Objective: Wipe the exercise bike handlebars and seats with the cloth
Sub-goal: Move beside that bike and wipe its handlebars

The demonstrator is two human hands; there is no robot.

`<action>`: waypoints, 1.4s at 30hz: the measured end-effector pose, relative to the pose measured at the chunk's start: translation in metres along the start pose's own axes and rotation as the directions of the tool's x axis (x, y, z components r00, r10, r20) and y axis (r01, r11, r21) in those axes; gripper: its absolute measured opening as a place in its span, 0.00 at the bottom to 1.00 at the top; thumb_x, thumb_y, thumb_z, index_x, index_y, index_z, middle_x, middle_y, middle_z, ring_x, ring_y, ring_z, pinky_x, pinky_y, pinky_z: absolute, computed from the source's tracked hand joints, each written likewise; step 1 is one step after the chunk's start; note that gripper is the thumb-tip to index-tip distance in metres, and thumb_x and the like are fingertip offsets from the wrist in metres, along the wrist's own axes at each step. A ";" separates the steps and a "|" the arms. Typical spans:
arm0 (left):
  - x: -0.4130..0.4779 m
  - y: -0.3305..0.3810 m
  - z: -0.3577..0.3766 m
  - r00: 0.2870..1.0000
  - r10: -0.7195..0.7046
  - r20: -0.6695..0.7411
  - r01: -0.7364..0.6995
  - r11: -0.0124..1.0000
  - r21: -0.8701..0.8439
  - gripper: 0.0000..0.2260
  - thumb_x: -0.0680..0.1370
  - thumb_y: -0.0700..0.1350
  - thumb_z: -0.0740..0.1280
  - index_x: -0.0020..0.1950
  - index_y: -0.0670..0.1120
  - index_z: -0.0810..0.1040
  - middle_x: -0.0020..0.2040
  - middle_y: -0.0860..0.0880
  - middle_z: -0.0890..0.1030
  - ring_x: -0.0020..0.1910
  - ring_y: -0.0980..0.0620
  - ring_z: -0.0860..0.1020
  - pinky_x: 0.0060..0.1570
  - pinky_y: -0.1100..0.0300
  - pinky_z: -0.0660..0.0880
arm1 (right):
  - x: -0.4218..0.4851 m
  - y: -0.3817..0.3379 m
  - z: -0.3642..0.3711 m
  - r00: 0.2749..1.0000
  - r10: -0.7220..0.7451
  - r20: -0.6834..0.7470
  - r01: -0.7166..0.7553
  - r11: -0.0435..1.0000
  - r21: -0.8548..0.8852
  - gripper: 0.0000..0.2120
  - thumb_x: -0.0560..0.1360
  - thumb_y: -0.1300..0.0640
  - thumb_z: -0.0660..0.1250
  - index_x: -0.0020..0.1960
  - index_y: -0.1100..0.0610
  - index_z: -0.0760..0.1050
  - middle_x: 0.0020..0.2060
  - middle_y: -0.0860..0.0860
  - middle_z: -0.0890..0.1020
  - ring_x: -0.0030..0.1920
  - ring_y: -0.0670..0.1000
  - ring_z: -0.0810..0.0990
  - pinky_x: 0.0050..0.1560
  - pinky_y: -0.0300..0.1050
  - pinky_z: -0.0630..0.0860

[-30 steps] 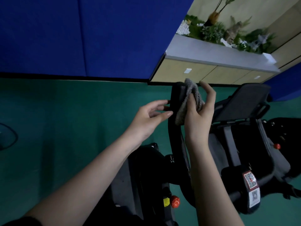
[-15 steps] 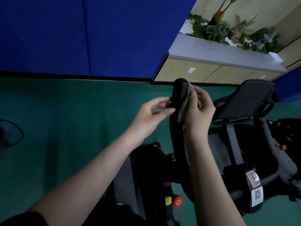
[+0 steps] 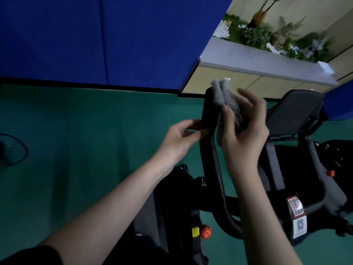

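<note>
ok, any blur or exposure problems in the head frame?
Head view: right hand and cloth motion-blurred; left hand sharper; bike underexposed, black detail lost; planter soft; wide-angle tilt bends the wall line.

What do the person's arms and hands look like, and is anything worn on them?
Both forearms are bare. The left hand and the right hand carry no gloves, and no rings, watch or bands can be seen. A dark sleeve covers the left upper arm at the bottom edge. The right fingers are blurred.
</note>
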State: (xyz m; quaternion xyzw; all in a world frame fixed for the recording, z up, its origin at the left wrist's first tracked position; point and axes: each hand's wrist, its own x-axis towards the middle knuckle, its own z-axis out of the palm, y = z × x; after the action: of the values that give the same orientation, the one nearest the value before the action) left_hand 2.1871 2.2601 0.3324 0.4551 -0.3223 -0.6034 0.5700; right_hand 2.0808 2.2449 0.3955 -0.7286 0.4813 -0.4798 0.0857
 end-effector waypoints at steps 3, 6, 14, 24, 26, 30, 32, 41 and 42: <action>-0.001 -0.006 0.000 1.000 -0.003 -0.005 0.003 0.999 -0.044 0.11 0.75 0.33 0.67 0.56 0.39 0.79 0.49 0.47 0.82 0.45 0.59 0.79 0.52 0.68 0.73 | 0.015 0.009 0.002 0.926 -0.302 0.227 0.330 0.939 -0.096 0.07 0.77 0.65 0.66 0.53 0.65 0.79 0.52 0.55 0.80 0.54 0.53 0.75 0.58 0.38 0.69; -0.003 -0.011 -0.001 1.000 -0.010 -0.011 0.010 0.997 -0.075 0.09 0.75 0.35 0.68 0.55 0.42 0.79 0.48 0.50 0.82 0.42 0.63 0.79 0.45 0.73 0.72 | 0.020 0.018 0.001 0.814 -0.456 0.359 0.521 0.848 -0.103 0.05 0.75 0.66 0.69 0.50 0.67 0.81 0.49 0.59 0.80 0.51 0.61 0.74 0.55 0.44 0.70; -0.007 -0.022 0.004 0.999 -0.029 -0.031 0.024 0.987 -0.159 0.10 0.74 0.41 0.71 0.55 0.45 0.81 0.43 0.56 0.82 0.37 0.68 0.77 0.36 0.77 0.68 | 0.046 0.007 -0.013 0.632 -0.505 0.589 0.599 0.800 0.043 0.05 0.75 0.65 0.70 0.49 0.67 0.81 0.44 0.57 0.82 0.46 0.59 0.78 0.49 0.48 0.74; -0.006 -0.034 0.010 0.984 -0.177 -0.018 0.161 0.926 -0.342 0.04 0.70 0.44 0.75 0.40 0.53 0.84 0.40 0.59 0.84 0.39 0.68 0.79 0.42 0.64 0.67 | 0.081 -0.007 0.005 0.068 -0.447 0.892 0.833 0.517 0.196 0.04 0.75 0.66 0.68 0.42 0.64 0.80 0.37 0.57 0.82 0.41 0.59 0.76 0.43 0.56 0.73; -0.006 -0.036 0.011 0.981 -0.191 -0.029 0.166 0.912 -0.376 0.04 0.69 0.44 0.75 0.39 0.54 0.85 0.41 0.59 0.84 0.41 0.66 0.79 0.43 0.64 0.68 | 0.091 -0.016 0.009 -0.007 -0.399 0.917 0.802 0.545 0.243 0.02 0.73 0.66 0.70 0.43 0.64 0.82 0.38 0.56 0.83 0.42 0.59 0.77 0.43 0.55 0.75; -0.004 -0.039 0.013 0.983 -0.184 -0.022 0.159 0.897 -0.413 0.05 0.68 0.46 0.76 0.39 0.56 0.85 0.42 0.59 0.84 0.47 0.61 0.79 0.45 0.64 0.68 | 0.109 -0.030 0.022 -0.012 -0.328 0.945 0.814 0.545 0.199 0.02 0.73 0.66 0.70 0.44 0.63 0.82 0.39 0.55 0.83 0.45 0.59 0.78 0.46 0.55 0.75; -0.003 -0.040 0.014 0.982 -0.189 -0.021 0.162 0.891 -0.424 0.06 0.68 0.46 0.76 0.38 0.57 0.85 0.42 0.59 0.84 0.49 0.60 0.79 0.45 0.63 0.68 | 0.106 -0.032 0.027 -0.040 -0.226 0.973 0.820 0.549 0.161 0.03 0.73 0.64 0.69 0.45 0.61 0.82 0.40 0.55 0.83 0.46 0.57 0.78 0.47 0.54 0.75; -0.001 -0.049 0.017 0.980 -0.196 0.025 0.184 0.861 -0.473 0.06 0.68 0.48 0.76 0.42 0.58 0.85 0.45 0.58 0.84 0.47 0.61 0.79 0.47 0.61 0.68 | 0.121 -0.046 0.049 -0.054 0.074 0.996 0.828 0.561 0.003 0.03 0.73 0.57 0.70 0.46 0.56 0.81 0.37 0.48 0.82 0.39 0.47 0.79 0.45 0.51 0.79; 0.000 -0.049 0.016 0.981 -0.192 0.027 0.182 0.865 -0.468 0.06 0.67 0.48 0.76 0.42 0.58 0.85 0.45 0.59 0.84 0.47 0.61 0.79 0.47 0.61 0.68 | 0.119 -0.046 0.050 -0.051 0.087 0.995 0.827 0.562 -0.007 0.03 0.73 0.57 0.70 0.46 0.56 0.81 0.37 0.47 0.81 0.39 0.45 0.79 0.44 0.49 0.79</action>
State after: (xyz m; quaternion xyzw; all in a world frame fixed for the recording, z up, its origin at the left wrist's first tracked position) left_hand 2.1530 2.2654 0.2946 0.3392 -0.1155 -0.7109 0.6052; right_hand 2.1573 2.1586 0.4696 -0.9266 0.1702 0.3331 -0.0379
